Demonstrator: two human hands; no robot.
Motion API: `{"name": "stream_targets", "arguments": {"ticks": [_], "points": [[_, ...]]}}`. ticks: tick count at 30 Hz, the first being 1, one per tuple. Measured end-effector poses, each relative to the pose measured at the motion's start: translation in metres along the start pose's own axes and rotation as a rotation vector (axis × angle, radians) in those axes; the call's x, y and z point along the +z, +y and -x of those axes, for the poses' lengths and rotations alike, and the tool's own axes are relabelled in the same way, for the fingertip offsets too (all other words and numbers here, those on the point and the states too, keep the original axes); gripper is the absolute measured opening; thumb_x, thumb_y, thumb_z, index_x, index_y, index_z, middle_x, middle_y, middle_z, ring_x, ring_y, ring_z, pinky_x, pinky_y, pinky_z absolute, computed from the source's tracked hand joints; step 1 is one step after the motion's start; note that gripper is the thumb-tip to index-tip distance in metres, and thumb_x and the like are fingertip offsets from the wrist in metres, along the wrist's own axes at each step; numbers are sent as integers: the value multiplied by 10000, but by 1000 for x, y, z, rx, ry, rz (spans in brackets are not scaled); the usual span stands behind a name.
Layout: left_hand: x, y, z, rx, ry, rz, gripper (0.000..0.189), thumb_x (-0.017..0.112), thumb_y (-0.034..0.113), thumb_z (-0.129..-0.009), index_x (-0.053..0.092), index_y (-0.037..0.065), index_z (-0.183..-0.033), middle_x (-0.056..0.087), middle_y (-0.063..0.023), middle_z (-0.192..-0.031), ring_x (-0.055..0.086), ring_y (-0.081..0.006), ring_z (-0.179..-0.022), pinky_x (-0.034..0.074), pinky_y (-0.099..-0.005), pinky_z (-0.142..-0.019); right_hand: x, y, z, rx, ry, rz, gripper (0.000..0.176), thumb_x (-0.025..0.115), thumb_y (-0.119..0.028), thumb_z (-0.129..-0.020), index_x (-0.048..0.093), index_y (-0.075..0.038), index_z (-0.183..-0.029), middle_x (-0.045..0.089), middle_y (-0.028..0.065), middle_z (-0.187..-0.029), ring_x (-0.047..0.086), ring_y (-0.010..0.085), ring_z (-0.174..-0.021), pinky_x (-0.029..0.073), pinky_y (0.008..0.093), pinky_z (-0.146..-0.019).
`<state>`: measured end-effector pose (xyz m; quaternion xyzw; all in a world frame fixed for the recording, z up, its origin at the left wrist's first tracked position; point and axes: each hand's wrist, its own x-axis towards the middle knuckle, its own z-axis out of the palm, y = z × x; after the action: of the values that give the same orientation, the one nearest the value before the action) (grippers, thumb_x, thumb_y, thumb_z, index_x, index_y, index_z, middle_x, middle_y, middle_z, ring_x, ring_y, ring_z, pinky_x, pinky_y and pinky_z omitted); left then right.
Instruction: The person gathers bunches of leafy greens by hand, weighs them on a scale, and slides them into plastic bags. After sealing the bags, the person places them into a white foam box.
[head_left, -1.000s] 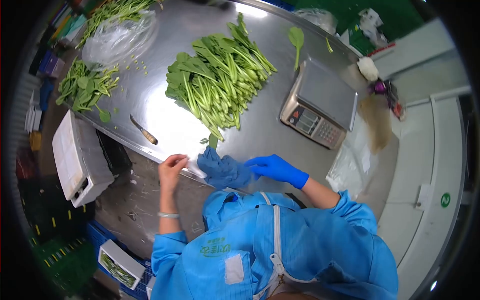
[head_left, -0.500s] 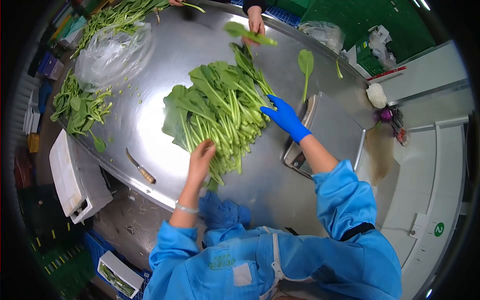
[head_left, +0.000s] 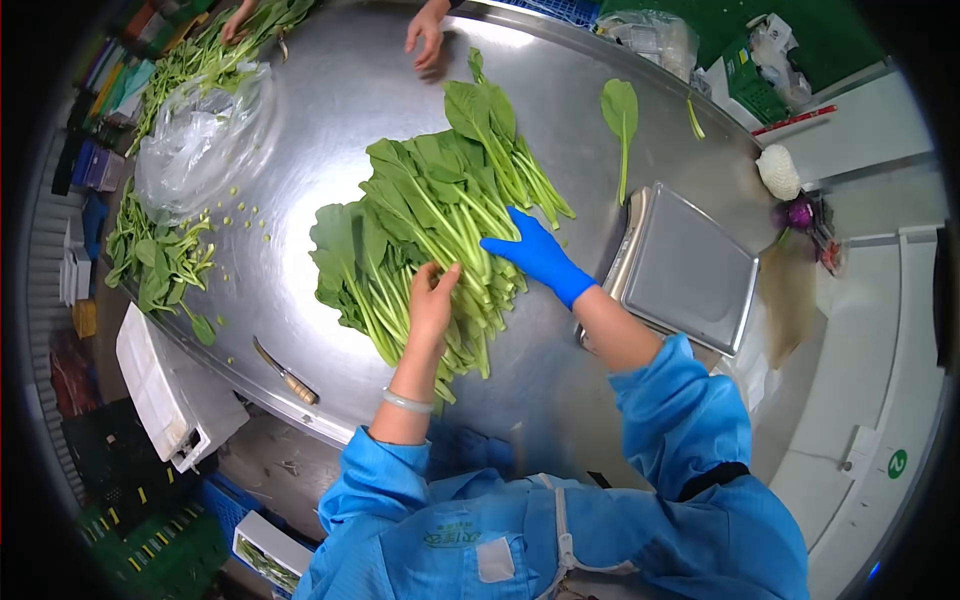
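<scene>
A broad pile of leafy greens [head_left: 440, 215], its pale stems toward me, lies on the metal table. My left hand [head_left: 432, 305], bare with a bangle at the wrist, rests at the stems on the pile's near side, thumb and fingers apart. In a blue glove, my right hand [head_left: 545, 258] lies against the right side of the stems, its fingers spread. Neither hand visibly grips a stem, though the left fingertips partly dip among them. A smaller bunch of greens [head_left: 495, 125] sits at the pile's far right.
A scale [head_left: 690, 265] stands right of my glove, with one loose leaf [head_left: 620, 110] beyond it. A curved knife [head_left: 285, 372] lies near the table's left edge. Farther left are a plastic bag [head_left: 205, 150] and more greens [head_left: 160, 255]. Across the table reaches a co-worker's hand [head_left: 428, 35].
My gloved hand has moved left and nearer, onto the stems; my left hand's fingers have spread. The co-worker's hand no longer holds a leafy stalk and has moved left. The view has shifted slightly.
</scene>
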<state>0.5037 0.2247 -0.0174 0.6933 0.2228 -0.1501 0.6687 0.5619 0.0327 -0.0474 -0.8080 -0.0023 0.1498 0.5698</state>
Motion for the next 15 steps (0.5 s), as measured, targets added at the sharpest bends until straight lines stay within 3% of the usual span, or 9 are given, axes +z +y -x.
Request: {"name": "stream_targets", "arguments": {"ticks": [1,2,5,6,8,10,12,15], "points": [[5,17,7,-101,-42,136,512,640,309,-851,473,-34,-1192,509,-130,-1160,495,-197,-1030,394,-304,-887,4,-3,0,25,69,139,817,714,-420,-759,375,35,-1348,432,248,-1338,435,354,-1235,363,402,-1013],[13,23,6,-81,-16,153,519,639,303,-851,453,-28,-1205,510,-133,-1160,495,-198,-1032,394,-305,-889,11,-4,1,49,142,280,785,722,-384,-764,386,7,-1356,443,231,-1335,448,325,-1230,367,388,-1008],[27,37,10,-85,76,228,573,635,277,-852,356,-15,-1259,510,-151,-1157,495,-205,-1031,395,-310,-892,23,-11,5,-53,140,243,751,715,-353,-775,390,-5,-1356,470,238,-1285,465,354,-1197,378,400,-990],[23,42,12,-101,87,248,595,647,278,-842,349,-34,-1251,504,-173,-1168,493,-225,-1042,394,-320,-906,30,-11,11,-193,188,188,753,696,-372,-767,388,-6,-1349,496,262,-1198,489,406,-1098,409,449,-923],[8,48,25,-81,32,380,652,660,281,-833,323,-62,-1274,473,-208,-1214,486,-253,-1086,387,-327,-937,36,-36,39,-235,211,261,750,689,-344,-767,369,-10,-1358,475,250,-1219,472,409,-1097,395,447,-933],[-8,40,44,-73,83,302,746,652,289,-847,231,-53,-1359,353,-248,-1335,378,-280,-1250,317,-385,-1023,36,-88,82,-208,189,354,747,679,-320,-778,348,-30,-1381,431,234,-1276,423,398,-1156,355,441,-979],[-16,43,76,-57,46,371,731,633,299,-867,216,-6,-1384,337,-214,-1364,346,-282,-1276,291,-403,-1042,47,-100,110,-219,181,408,744,667,-303,-787,329,-44,-1398,400,225,-1309,386,396,-1187,328,445,-1005],[-36,-2,79,-63,-85,683,716,616,303,-884,199,50,-1408,342,-138,-1388,355,-268,-1273,293,-411,-1049,72,-89,134,-303,199,460,695,636,-261,-801,335,-55,-1393,389,220,-1309,379,391,-1171,325,465,-991]]}}
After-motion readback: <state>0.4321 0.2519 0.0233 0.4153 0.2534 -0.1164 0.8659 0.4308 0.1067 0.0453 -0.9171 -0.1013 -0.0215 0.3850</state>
